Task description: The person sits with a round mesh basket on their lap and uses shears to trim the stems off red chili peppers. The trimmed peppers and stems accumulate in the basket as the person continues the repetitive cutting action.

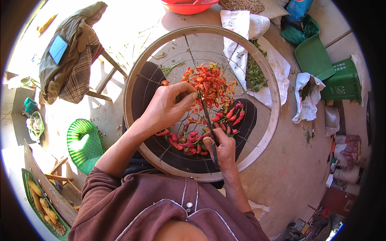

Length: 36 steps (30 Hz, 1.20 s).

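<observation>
A round wooden-rimmed mesh sieve (pixel 279 99) rests over my lap. My right hand (pixel 222 147) grips the dark handles of a pair of scissors (pixel 208 113), whose blades point up and away from me. Near the blade tips is my left hand (pixel 170 104), thumb and forefinger pinched together; what it holds is mostly hidden behind the fingers. A heap of cut red chili pieces (pixel 208 82) lies on the mesh beyond the blades. Whole red chilies (pixel 190 141) lie nearer to me, with more whole chilies (pixel 230 116) to the right, beside my right hand.
A wooden stool at left bears a jacket (pixel 72 45) and a phone (pixel 58 49). Below it stands a green woven basket (pixel 84 144). Right of the sieve are a white sack (pixel 279 64) with green leaves and a green bin (pixel 343 79). A red basin (pixel 190 7) stands beyond.
</observation>
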Each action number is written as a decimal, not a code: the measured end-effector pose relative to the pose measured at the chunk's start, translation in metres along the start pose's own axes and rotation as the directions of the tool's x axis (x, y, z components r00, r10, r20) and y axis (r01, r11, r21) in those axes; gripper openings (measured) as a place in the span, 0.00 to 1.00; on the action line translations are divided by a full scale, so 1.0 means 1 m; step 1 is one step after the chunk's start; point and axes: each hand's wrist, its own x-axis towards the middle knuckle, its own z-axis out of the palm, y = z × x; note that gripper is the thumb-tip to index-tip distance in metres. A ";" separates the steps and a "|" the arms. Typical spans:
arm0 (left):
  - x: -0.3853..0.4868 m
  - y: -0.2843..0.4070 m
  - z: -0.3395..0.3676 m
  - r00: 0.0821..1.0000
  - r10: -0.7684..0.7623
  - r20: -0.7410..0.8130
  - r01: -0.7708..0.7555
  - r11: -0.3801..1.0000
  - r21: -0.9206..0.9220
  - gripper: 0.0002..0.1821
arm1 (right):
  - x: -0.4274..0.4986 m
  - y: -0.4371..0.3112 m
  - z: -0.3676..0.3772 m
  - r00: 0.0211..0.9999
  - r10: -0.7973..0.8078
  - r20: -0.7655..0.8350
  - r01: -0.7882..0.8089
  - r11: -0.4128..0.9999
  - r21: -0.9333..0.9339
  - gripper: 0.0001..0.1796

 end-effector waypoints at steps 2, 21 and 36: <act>0.000 0.005 -0.003 0.999 -0.047 0.027 0.046 0.999 0.017 0.11 | 0.000 -0.001 0.003 0.999 -0.008 -0.049 0.010 0.999 0.045 0.24; 0.002 -0.032 -0.007 0.945 0.236 0.226 -0.326 0.738 0.591 0.07 | -0.002 0.010 0.001 0.980 0.160 -0.119 -0.107 0.926 0.362 0.23; -0.039 -0.069 0.056 0.832 0.042 0.553 -0.448 0.637 0.627 0.12 | -0.004 0.012 -0.001 0.974 0.199 -0.109 -0.143 0.910 0.389 0.22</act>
